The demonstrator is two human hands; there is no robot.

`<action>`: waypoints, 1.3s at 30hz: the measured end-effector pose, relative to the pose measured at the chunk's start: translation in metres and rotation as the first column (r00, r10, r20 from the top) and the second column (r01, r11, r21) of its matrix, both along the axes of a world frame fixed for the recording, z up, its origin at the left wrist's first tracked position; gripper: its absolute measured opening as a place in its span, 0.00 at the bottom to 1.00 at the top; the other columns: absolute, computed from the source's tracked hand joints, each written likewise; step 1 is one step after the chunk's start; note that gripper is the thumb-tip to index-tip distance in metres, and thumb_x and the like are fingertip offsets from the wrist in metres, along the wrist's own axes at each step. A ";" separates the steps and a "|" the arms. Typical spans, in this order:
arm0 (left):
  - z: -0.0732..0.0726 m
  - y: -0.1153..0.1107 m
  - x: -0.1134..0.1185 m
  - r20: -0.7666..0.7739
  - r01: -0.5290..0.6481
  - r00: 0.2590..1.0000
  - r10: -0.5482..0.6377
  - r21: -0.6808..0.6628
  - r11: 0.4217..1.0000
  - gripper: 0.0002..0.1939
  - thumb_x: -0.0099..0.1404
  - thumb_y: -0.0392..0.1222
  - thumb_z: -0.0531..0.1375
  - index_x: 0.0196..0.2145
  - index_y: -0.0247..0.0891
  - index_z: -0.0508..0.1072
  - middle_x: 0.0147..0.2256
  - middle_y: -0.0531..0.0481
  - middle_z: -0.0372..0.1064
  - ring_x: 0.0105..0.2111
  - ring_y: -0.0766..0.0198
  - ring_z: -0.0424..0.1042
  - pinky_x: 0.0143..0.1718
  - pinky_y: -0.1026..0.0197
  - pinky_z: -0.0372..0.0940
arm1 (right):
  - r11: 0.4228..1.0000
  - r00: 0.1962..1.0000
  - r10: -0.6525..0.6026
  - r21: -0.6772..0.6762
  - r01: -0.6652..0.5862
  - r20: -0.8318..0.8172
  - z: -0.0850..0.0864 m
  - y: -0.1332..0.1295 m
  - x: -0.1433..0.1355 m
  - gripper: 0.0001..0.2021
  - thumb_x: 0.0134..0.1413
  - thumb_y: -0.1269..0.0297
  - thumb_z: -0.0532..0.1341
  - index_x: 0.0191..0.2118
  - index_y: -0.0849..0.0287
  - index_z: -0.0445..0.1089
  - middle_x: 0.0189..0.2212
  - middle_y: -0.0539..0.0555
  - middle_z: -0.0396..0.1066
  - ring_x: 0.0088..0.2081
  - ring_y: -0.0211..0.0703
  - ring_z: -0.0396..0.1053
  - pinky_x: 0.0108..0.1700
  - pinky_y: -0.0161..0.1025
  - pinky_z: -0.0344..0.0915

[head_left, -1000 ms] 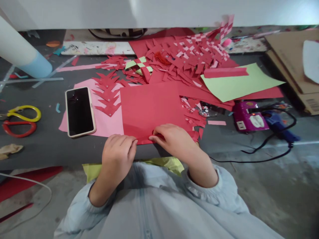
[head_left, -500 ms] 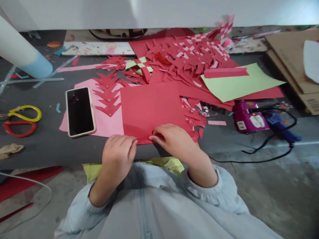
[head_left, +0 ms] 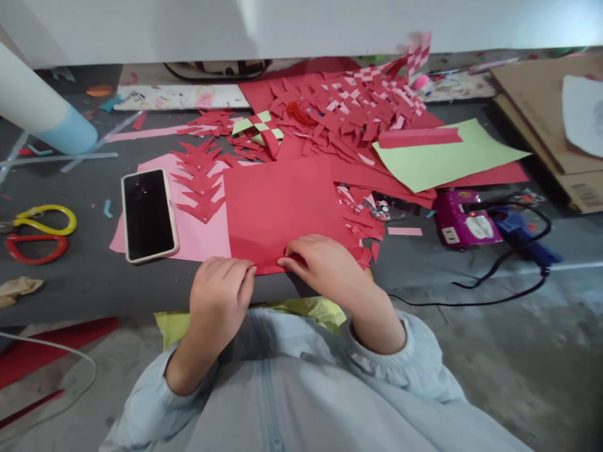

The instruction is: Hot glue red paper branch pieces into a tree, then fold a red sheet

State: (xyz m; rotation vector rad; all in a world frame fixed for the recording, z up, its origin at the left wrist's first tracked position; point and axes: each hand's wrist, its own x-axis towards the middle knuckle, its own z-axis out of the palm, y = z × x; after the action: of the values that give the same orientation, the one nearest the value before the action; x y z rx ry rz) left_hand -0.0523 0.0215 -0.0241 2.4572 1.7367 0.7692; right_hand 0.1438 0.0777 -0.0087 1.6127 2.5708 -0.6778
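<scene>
A large red paper sheet (head_left: 282,207) lies at the table's front edge, its near edge turned up in a narrow fold. My left hand (head_left: 222,289) is closed at the left part of that fold, thumb and fingertips pressed on it. Further right along the same fold, my right hand (head_left: 323,267) pinches the paper between thumb and curled fingers. Left of the red sheet is a pink sheet (head_left: 202,242) with red spiky cut pieces (head_left: 201,188) on it. A phone (head_left: 149,215) with a dark screen rests on the pink sheet's left part.
Scissors (head_left: 42,232) lie at the far left, below a white and blue cylinder (head_left: 61,119). Red cut pieces (head_left: 339,107) pile up behind. At the right are a green sheet (head_left: 447,157), a purple box (head_left: 464,220), a blue glue gun (head_left: 527,235) with cables and cardboard (head_left: 546,119).
The whole view has shifted slightly, so things appear a little further left. Both hands keep their grip on the red sheet's near edge, with hardly any movement.
</scene>
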 end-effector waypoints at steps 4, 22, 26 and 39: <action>0.000 0.001 0.000 -0.002 -0.009 1.000 0.009 -0.013 1.000 0.08 0.70 0.37 0.56 0.32 0.39 0.73 0.30 0.50 0.76 0.32 0.60 0.73 0.39 0.57 0.64 | 1.000 1.000 0.011 -0.011 -0.011 0.000 0.003 -0.001 0.000 0.13 0.66 0.58 0.57 0.35 0.61 0.72 0.33 0.57 0.75 0.37 0.46 0.69 0.39 0.40 0.56; -0.004 -0.016 0.006 -0.023 -0.155 0.987 0.158 0.117 0.981 0.16 0.66 0.34 0.58 0.51 0.33 0.72 0.45 0.39 0.75 0.46 0.53 0.74 0.50 0.51 0.68 | 1.000 0.999 0.007 -0.019 -0.006 0.045 0.007 0.001 0.001 0.15 0.67 0.56 0.55 0.37 0.62 0.73 0.35 0.58 0.77 0.39 0.49 0.73 0.37 0.40 0.55; -0.010 -0.033 0.012 -0.043 -0.042 0.998 0.051 0.177 0.983 0.22 0.64 0.31 0.58 0.57 0.34 0.68 0.48 0.40 0.75 0.51 0.54 0.73 0.54 0.52 0.66 | 1.000 0.998 -0.019 -0.021 0.020 0.058 0.008 0.003 0.001 0.15 0.66 0.56 0.56 0.37 0.61 0.73 0.34 0.58 0.78 0.37 0.47 0.73 0.35 0.39 0.54; -0.025 -0.042 0.026 -0.147 0.035 0.989 -0.025 0.063 0.997 0.26 0.69 0.36 0.54 0.63 0.28 0.61 0.57 0.36 0.70 0.58 0.53 0.69 0.60 0.53 0.59 | 1.000 0.999 -0.025 -0.005 0.026 0.022 0.004 0.012 0.004 0.14 0.64 0.56 0.58 0.35 0.60 0.74 0.33 0.57 0.78 0.35 0.44 0.73 0.33 0.37 0.53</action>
State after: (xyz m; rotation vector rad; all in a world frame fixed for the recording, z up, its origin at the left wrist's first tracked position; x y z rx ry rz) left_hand -0.0265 -0.0201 -0.0495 2.6384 1.7427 0.6701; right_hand 0.1478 0.0898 -0.0046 1.6446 2.5351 -0.6645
